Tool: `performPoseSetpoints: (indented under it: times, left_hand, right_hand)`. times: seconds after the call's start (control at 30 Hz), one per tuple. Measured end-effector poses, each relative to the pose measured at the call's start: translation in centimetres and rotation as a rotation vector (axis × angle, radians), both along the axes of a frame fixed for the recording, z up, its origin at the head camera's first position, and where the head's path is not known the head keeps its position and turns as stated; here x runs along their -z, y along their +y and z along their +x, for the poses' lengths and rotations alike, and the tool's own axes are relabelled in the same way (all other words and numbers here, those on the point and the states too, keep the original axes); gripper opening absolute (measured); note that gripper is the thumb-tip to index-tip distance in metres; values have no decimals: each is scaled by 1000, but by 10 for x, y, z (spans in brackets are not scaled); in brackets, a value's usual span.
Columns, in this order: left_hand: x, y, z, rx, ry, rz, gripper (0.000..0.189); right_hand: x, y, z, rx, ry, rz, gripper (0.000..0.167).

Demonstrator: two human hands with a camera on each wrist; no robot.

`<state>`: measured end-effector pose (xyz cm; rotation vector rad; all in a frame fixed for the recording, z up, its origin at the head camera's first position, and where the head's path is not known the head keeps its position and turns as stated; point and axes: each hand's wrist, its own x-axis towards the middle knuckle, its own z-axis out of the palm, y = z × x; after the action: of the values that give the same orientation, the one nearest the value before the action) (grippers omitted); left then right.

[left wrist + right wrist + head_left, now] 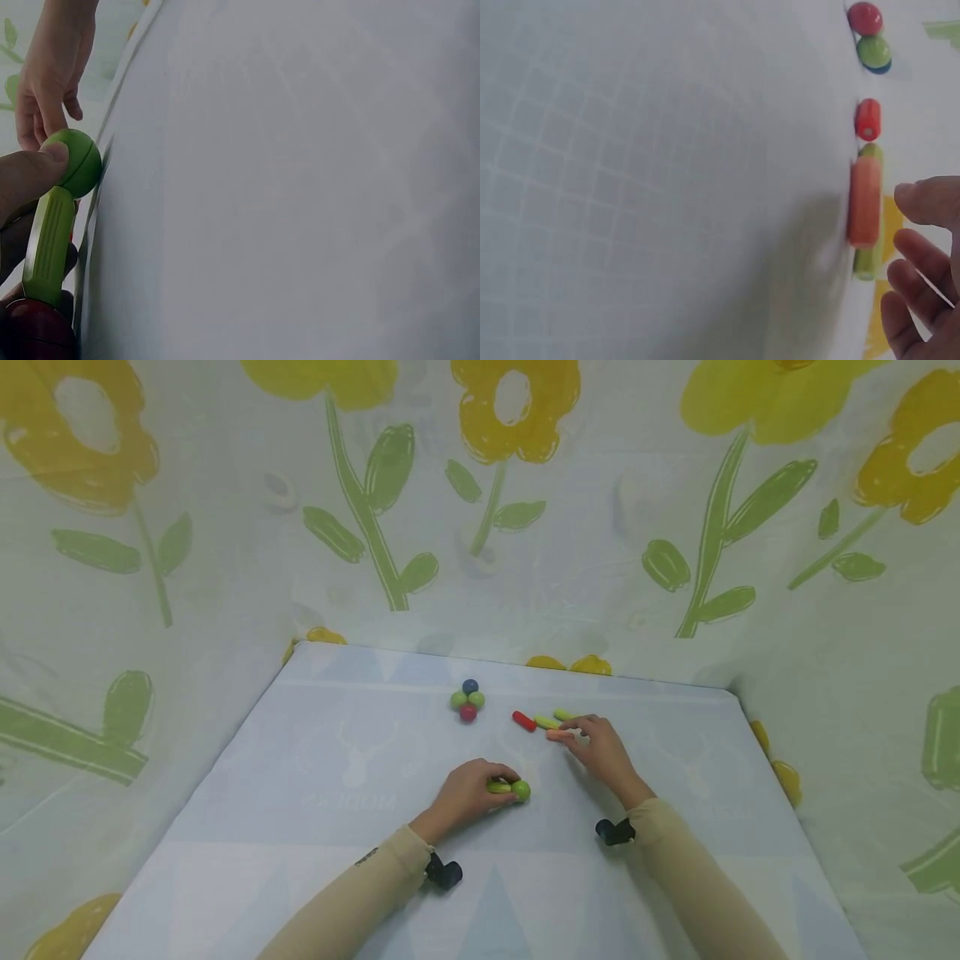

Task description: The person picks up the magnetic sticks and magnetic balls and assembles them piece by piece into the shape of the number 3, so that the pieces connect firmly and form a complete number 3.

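Note:
My left hand [472, 789] grips a joined toy piece near the middle of the table: a light green ridged rod [49, 244] with a green ball [79, 161] on one end and a dark red ball [37, 330] on the other. The thumb presses on the green ball. Loosely bent, the fingers of my right hand [603, 752] hover by an orange rod [558, 735] and hold nothing; the right wrist view has a gap between them and the rod. Beside the orange rod lie a red rod [524, 721] and two yellow-green rods, one of them [564, 715] farther back.
Farther back on the table [300, 760], left of the rods, a cluster of balls sits together: a blue ball [470, 686], a red ball [468, 713] and two green ones. Flower-printed cloth [555, 568] walls rise behind the table and at its sides.

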<state>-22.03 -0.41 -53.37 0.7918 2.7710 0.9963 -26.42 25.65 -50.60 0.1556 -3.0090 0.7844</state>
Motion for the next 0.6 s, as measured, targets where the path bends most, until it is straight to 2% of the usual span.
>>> performPoseSetpoints:
  times: [0.17,0.27,0.4,0.6]
  left_hand:
    - [1,0,0,-2,2,6,29]
    - [0,0,0,-1,-2,11,29]
    - [0,0,0,-1,-3,11,29]
    - [-1,0,0,-2,-17,7,30]
  right_hand:
    - [6,0,-8,15,-38,21,23]
    - [9,-2,-11,27,-54,20,29]
    - [10,-5,-11,56,-87,-2,37]
    - [9,-11,-7,45,-158,-23,33]
